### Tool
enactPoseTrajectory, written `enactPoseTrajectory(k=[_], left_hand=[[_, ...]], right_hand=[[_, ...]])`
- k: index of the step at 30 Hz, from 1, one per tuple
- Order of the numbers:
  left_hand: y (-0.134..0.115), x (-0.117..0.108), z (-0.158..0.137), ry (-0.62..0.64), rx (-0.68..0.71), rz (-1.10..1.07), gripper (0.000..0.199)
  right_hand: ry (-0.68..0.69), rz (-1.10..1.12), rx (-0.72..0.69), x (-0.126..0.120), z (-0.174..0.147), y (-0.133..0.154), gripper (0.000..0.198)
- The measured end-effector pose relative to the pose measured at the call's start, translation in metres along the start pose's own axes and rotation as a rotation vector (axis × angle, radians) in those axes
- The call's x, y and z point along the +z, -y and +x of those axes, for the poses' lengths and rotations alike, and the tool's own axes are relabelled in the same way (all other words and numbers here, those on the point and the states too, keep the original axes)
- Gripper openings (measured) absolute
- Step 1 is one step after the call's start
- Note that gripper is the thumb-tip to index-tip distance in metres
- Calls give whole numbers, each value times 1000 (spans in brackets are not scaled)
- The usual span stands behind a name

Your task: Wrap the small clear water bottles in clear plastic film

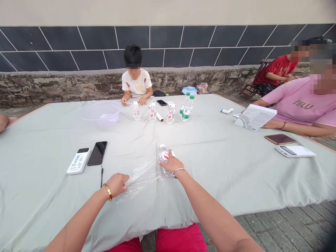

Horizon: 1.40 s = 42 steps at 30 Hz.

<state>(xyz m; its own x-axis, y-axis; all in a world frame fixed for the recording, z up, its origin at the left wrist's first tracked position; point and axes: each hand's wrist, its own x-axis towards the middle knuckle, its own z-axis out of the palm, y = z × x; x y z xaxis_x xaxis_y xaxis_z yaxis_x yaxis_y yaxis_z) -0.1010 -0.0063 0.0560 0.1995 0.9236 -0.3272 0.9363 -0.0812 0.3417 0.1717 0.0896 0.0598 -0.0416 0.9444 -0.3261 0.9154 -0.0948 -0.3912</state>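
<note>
Near the front edge of the cloth-covered table [204, 189], my left hand [118, 182] pinches one end of a crumpled sheet of clear plastic wrap [143, 176]. The film stretches to the right, as far as a small water bottle [163, 154] with a white cap and a red-and-white label. My right hand [172, 163] is wrapped round that bottle, which leans slightly. Whether the right fingers also grip the film's edge, I cannot tell. Left of the film lie a black phone [97, 153] and a white power bank [78, 161].
Several water bottles stand farther back, two with green caps [187, 110], beside a white cardboard tube [159, 116]. A clear basin [101, 113] sits at the back left. One person sits opposite; another at the right holds a clear box [256, 117]. A phone [280, 139] lies nearby.
</note>
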Motion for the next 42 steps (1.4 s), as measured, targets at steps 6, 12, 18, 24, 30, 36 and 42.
enactPoseTrajectory(k=[6,12,18,24,30,36,42], left_hand=[[3,-9,-3,-106,-197,-148,32],[11,-24,-15,-70,-278,-298,26],[6,-7,-30,119,-119,105,18],[-12,0,-26,150,-156,247,20],[-36,-12,-30,210,-110,242,24],[-66,-32,-41,252,175,-362,26],[-57,-47,-42,-165,-159,-1364,30]], right_hand=[[-10,161,-28,6,9,-2,92],[-150,634,-71,25,21,-3,92],[-397,893,-226,36,30,10,70],[-455,844,-232,37,36,-5,72],[-624,594,-309,21,-15,-13,53],[196,341,-1043,24,-82,38,91],[268,176,-763,51,-83,48,15]])
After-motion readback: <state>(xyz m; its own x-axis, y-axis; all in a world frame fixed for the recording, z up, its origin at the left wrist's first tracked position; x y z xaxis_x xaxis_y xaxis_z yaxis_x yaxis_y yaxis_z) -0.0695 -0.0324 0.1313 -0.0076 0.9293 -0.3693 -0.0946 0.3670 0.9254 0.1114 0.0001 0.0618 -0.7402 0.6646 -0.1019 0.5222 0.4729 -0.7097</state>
